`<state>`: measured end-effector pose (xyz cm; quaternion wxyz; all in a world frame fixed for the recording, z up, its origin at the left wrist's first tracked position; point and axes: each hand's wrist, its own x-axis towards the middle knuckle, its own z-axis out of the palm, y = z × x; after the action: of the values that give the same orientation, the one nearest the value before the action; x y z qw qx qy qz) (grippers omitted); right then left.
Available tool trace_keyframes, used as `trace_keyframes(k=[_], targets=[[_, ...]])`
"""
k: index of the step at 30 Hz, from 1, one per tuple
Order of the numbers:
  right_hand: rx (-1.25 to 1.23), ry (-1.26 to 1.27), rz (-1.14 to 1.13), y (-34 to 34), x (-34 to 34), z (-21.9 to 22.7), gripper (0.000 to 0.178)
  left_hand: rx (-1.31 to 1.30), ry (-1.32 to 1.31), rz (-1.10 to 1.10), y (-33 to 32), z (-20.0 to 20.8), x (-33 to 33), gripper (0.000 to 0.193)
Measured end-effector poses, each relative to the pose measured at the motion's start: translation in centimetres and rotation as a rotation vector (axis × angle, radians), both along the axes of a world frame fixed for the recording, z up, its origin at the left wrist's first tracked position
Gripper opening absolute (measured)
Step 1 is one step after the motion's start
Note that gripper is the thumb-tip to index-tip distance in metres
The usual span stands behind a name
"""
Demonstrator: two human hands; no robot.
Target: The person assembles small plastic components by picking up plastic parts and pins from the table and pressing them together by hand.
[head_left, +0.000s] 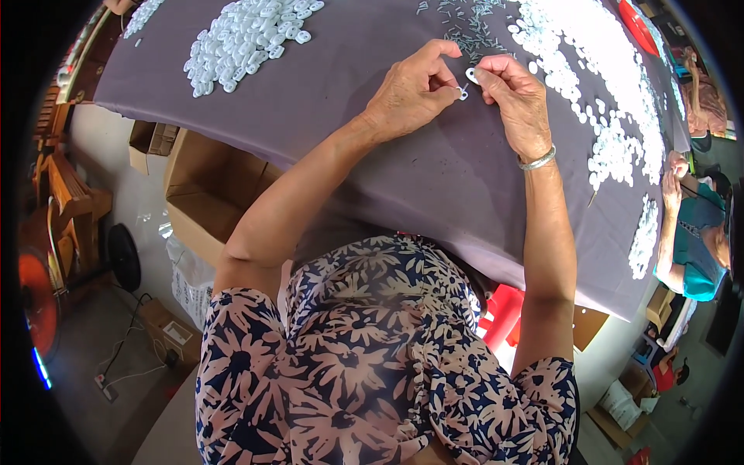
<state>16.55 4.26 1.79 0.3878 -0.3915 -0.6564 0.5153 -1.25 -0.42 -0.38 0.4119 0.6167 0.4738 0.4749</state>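
My left hand (pixel 415 91) pinches a small white plastic piece (pixel 463 94) with a hole in it between thumb and fingertips. Close beside it, my right hand (pixel 518 99) grips a white oval plastic piece (pixel 471 75) between thumb and forefinger. The two pieces are almost together; whether they touch I cannot tell. Beyond my hands lie many thin grey pins (pixel 474 25), scattered on the dark cloth. A heap of white plastic pieces (pixel 244 43) sits to the left. More white round pieces (pixel 616 147) spread over the right side, partly washed out by glare.
A grey-brown cloth covers the table (pixel 333 46). Under its left edge stands an open cardboard box (pixel 205 194), with a white bag (pixel 190 271) near it. A black-and-orange fan (pixel 39 302) is at far left. At the right, another person (pixel 701 240) sits by the table; a red tray (pixel 639 27) lies beyond.
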Motion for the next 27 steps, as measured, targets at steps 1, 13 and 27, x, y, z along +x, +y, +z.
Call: trace_keyframes(k=[1,13,27], targets=[[-0.001,-0.001,0.0,-0.02,-0.03,0.03,0.006,-0.005,0.003,-0.004,0.01,0.01,-0.01,0.043],[0.024,-0.018,0.038,0.03,-0.03,-0.21,0.005,0.009,0.029,0.001,-0.02,-0.13,0.02,0.043],[0.072,-0.079,0.079,-0.33,-0.13,-0.04,0.004,0.029,-0.025,0.026,-0.06,-0.18,0.16,0.041]])
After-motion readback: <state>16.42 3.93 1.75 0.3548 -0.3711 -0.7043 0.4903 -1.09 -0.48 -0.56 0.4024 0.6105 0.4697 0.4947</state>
